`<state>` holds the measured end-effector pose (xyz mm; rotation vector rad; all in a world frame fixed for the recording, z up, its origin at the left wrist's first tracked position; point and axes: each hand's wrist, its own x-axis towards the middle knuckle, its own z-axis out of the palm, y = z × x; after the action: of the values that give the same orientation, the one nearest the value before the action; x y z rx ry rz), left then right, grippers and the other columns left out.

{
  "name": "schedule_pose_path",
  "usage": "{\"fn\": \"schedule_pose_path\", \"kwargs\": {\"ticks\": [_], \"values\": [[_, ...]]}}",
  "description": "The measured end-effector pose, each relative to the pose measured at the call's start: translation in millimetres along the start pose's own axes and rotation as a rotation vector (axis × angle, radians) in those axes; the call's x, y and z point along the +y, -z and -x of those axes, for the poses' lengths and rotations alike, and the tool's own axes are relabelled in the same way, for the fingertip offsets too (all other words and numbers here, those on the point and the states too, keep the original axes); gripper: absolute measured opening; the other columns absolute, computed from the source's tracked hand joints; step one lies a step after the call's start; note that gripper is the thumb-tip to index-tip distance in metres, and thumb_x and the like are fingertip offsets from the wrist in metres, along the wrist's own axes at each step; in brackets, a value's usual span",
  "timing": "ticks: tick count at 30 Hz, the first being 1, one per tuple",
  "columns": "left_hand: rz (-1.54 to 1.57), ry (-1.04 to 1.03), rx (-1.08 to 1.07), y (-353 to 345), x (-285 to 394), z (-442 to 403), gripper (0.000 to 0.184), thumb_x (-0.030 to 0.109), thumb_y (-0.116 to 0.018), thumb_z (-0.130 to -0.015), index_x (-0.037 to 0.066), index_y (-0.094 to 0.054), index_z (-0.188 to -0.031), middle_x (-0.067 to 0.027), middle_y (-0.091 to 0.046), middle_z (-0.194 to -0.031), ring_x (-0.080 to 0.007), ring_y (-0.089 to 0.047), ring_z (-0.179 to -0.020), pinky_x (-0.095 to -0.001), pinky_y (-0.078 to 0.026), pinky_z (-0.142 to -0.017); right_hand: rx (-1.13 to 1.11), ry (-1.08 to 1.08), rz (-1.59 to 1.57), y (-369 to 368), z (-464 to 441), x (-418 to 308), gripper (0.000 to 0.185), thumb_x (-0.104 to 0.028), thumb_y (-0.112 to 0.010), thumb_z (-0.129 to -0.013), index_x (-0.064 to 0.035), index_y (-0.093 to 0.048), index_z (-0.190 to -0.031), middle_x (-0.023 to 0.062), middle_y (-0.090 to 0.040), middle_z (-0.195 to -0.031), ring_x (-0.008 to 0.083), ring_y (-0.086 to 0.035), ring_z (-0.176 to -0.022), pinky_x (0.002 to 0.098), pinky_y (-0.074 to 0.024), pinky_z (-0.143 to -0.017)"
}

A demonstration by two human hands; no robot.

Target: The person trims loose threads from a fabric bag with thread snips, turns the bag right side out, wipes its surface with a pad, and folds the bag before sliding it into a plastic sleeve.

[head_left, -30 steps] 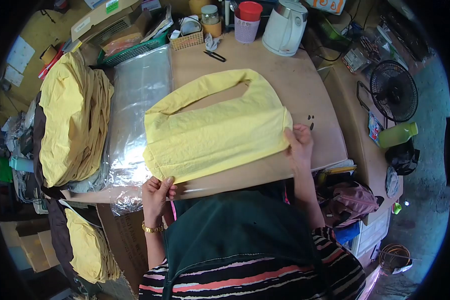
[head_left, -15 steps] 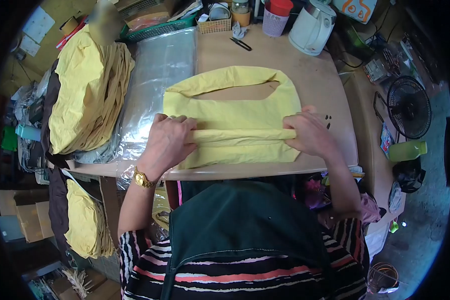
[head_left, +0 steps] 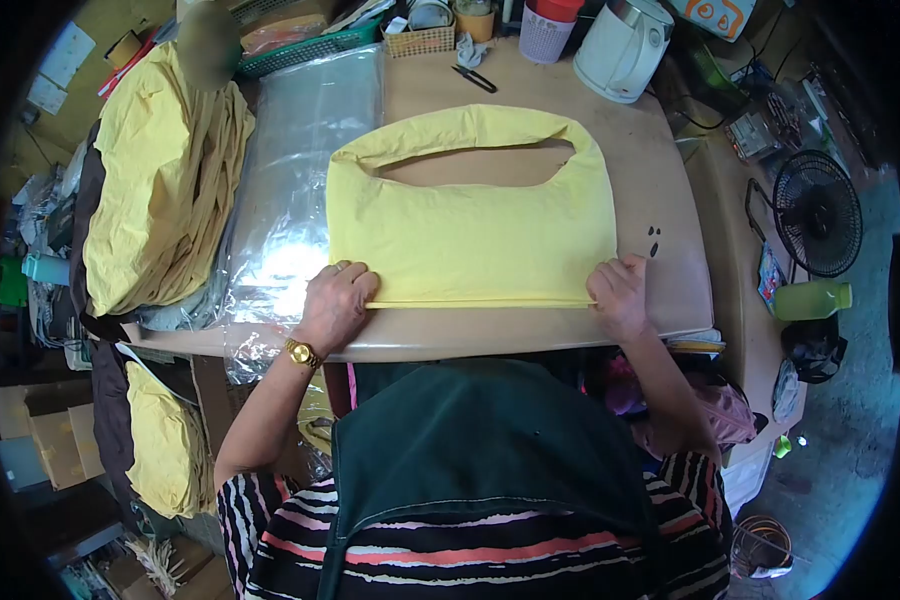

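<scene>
A yellow fabric bag [head_left: 470,235] lies flat on the brown table [head_left: 530,335], its looped handle pointing away from me. My left hand [head_left: 338,305], with a gold watch on the wrist, is closed on the bag's near left corner. At the near right corner my right hand [head_left: 620,297] grips the fabric. Between the two hands the near edge runs straight, with a narrow fold along it. Left of the bag is a stack of clear plastic sheets [head_left: 305,150], partly under my left hand's side.
A pile of yellow fabric pieces [head_left: 155,190] stands at the left. Black snips [head_left: 475,78], a basket [head_left: 423,41], a purple cup [head_left: 547,35] and a white kettle [head_left: 622,50] are at the back. A black fan [head_left: 818,213] and green bottle [head_left: 813,300] are at the right.
The bag's lower part was gathered in a raised fold across the middle; now the front lies smooth. Both hands have moved nearer to me, down to the bottom corners, still gripping.
</scene>
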<state>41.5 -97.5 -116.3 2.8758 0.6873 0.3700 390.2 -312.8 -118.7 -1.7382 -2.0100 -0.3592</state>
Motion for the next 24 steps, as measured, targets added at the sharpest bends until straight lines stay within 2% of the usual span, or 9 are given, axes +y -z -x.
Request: {"fn": "schedule_pose_path", "kwargs": {"ticks": [2, 5, 12, 15, 17, 18, 20, 22, 24], "values": [[0.016, -0.006, -0.009, -3, -2, -2, 0.010, 0.004, -0.059, -0.067, 0.008, -0.051, -0.073, -0.0075, -0.056, -0.076, -0.0286, -0.058, -0.075, -0.0404, -0.047, -0.066, -0.087, -0.045, 0.044, -7, 7, -1, 0.022, -0.007, -0.065, -0.061, -0.0101, -0.049, -0.075, 0.0051, -0.053, -0.075, 0.0222, -0.054, -0.075, 0.0395, -0.0371, -0.077], [0.054, -0.009, 0.020, -4, -4, -4, 0.012, 0.001, -0.058, -0.066, 0.007, -0.051, -0.073, -0.0085, -0.056, -0.076, -0.0293, -0.058, -0.075, -0.0409, -0.047, -0.066, -0.028, -0.120, 0.032, -7, -2, -5, 0.026, -0.001, -0.063, -0.056, -0.0103, -0.043, -0.070, 0.0061, -0.045, -0.067, 0.0266, -0.052, -0.069, 0.0405, -0.0351, -0.072], [0.100, 0.007, -0.005, -2, -7, -3, 0.015, -0.003, -0.057, -0.065, 0.006, -0.047, -0.071, -0.0105, -0.054, -0.075, -0.0312, -0.057, -0.075, -0.0411, -0.046, -0.066, -0.080, -0.223, 0.020, -7, 5, 7, 0.026, -0.001, -0.064, -0.059, -0.0110, -0.044, -0.072, 0.0061, -0.047, -0.067, 0.0253, -0.054, -0.069, 0.0421, -0.0373, -0.075], [0.113, 0.026, -0.032, 1, -8, -2, 0.016, -0.001, -0.059, -0.065, 0.006, -0.046, -0.071, -0.0103, -0.053, -0.074, -0.0310, -0.057, -0.074, -0.0413, -0.046, -0.065, -0.216, -0.324, 0.268, 1, 34, 39, 0.022, -0.002, -0.068, -0.067, -0.0095, -0.052, -0.080, 0.0054, -0.057, -0.078, 0.0243, -0.060, -0.079, 0.0406, -0.0381, -0.080], [0.115, 0.052, -0.028, 0, -9, 1, 0.018, 0.000, -0.061, -0.064, 0.007, -0.045, -0.070, -0.0100, -0.053, -0.073, -0.0312, -0.056, -0.074, -0.0420, -0.046, -0.064, -0.060, -0.752, 0.194, 30, 28, 47, 0.011, -0.004, -0.065, -0.078, -0.0075, -0.057, -0.086, 0.0080, -0.059, -0.082, 0.0275, -0.061, -0.079, 0.0447, -0.0393, -0.080], [0.107, 0.038, -0.013, -2, -6, 1, 0.019, 0.000, -0.062, -0.063, 0.007, -0.046, -0.070, -0.0099, -0.053, -0.074, -0.0313, -0.057, -0.074, -0.0420, -0.046, -0.063, -0.053, -0.754, 0.197, 38, 17, 43, 0.011, -0.004, -0.065, -0.078, -0.0075, -0.057, -0.086, 0.0080, -0.059, -0.082, 0.0275, -0.061, -0.079, 0.0447, -0.0393, -0.080], [0.129, 0.013, -0.019, -2, 6, -4, 0.019, 0.000, -0.062, -0.063, 0.007, -0.046, -0.070, -0.0098, -0.054, -0.074, -0.0313, -0.057, -0.074, -0.0418, -0.046, -0.063, 0.266, -0.678, -0.092, 44, -12, 19, 0.018, -0.007, -0.064, -0.085, -0.0060, -0.059, -0.103, 0.0138, -0.064, -0.098, 0.0293, -0.064, -0.093, 0.0390, -0.0480, -0.084], [0.142, -0.034, -0.033, -8, 12, -6, 0.020, 0.002, -0.064, -0.061, 0.007, -0.048, -0.071, -0.0099, -0.054, -0.074, -0.0316, -0.058, -0.075, -0.0413, -0.047, -0.062, 0.216, -0.606, -0.148, 30, -47, -13, 0.035, -0.018, -0.066, -0.087, -0.0091, -0.056, -0.119, 0.0167, -0.058, -0.124, 0.0318, -0.055, -0.117, 0.0426, -0.0415, -0.100], [0.137, -0.045, -0.025, -14, 18, -7, 0.020, 0.002, -0.065, -0.060, 0.007, -0.048, -0.070, -0.0099, -0.054, -0.074, -0.0318, -0.058, -0.074, -0.0414, -0.047, -0.062, 0.059, -0.536, 0.011, 2, -73, -36, 0.049, -0.035, -0.063, -0.089, -0.0163, -0.049, -0.133, 0.0135, -0.041, -0.145, 0.0347, -0.033, -0.137, 0.0550, -0.0248, -0.111]]}}
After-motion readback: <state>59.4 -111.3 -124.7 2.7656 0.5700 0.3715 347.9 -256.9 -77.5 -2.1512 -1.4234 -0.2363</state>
